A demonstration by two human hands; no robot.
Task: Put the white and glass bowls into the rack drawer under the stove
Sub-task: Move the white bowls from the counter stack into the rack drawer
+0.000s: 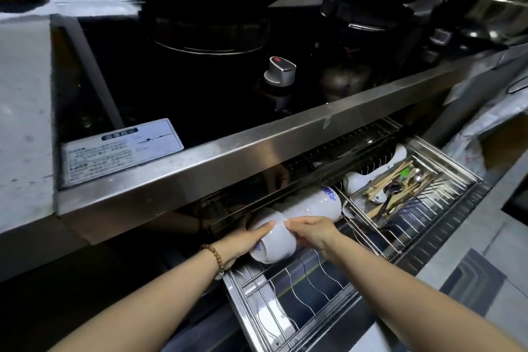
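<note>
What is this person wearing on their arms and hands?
Both arms are bare as far as the picture shows: no sleeves, no gloves. Behind the left hand, the wrist wears a bracelet of round brown beads, with a paler bead at its lower end. The right hand and wrist show no watch, band or ring.

Both forearms are bare as far as the picture shows them, slim and smooth. The left hand (243, 240) has at its wrist a bracelet (215, 260) of small round beads in a single strand, brown and matt like wood, all much the same size; at the strand's lower end one bead is paler, with a greenish-grey tint. The left thumbnail is cut short and plain. The right hand (311, 230) and its wrist are bare, its fingernails short too.
</note>
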